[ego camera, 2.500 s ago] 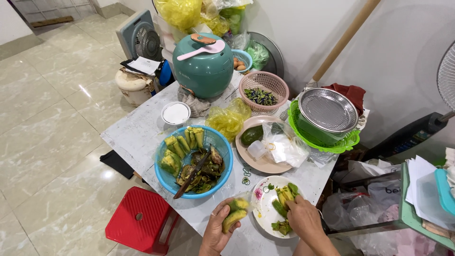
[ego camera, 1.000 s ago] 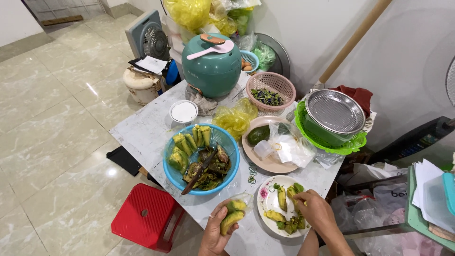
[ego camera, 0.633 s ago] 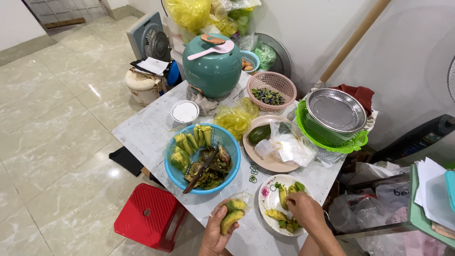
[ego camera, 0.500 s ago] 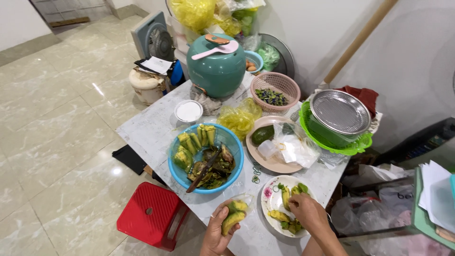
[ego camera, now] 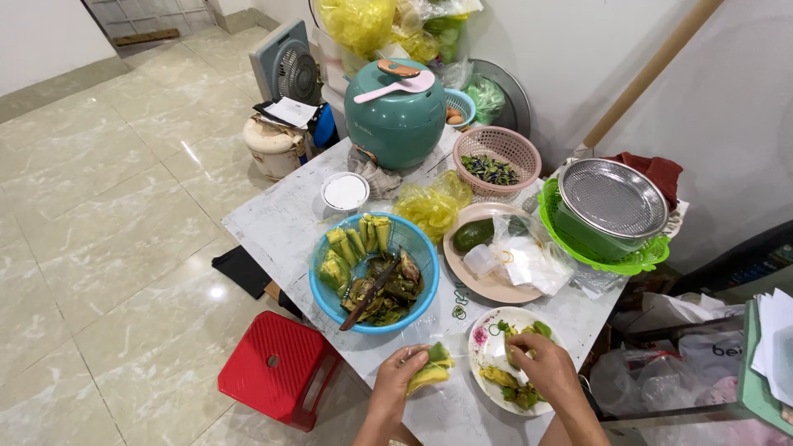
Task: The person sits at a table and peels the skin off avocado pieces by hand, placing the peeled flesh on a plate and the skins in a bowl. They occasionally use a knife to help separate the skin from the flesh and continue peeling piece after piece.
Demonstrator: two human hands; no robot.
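Note:
My left hand (ego camera: 395,382) holds a peeled green-yellow avocado piece (ego camera: 431,369) just above the table's near edge. My right hand (ego camera: 538,368) rests over the white flowered plate (ego camera: 483,347), fingers closed on a green avocado slice (ego camera: 514,355) among several slices lying there. Just beyond my left hand stands a blue bowl (ego camera: 413,239) with avocado halves, dark peels and a knife (ego camera: 368,293) leaning in it.
A pink plate (ego camera: 487,287) with a whole avocado and plastic bags is behind the white plate. A teal rice cooker (ego camera: 395,116), pink basket (ego camera: 496,153), green colander with a metal strainer (ego camera: 611,202) and small white lidded cup (ego camera: 344,192) fill the marble table. A red stool (ego camera: 277,376) stands at left.
My right hand has shifted around over the white plate and now pinches a slice there. The left hand keeps holding its avocado piece. The camera view shifted slightly.

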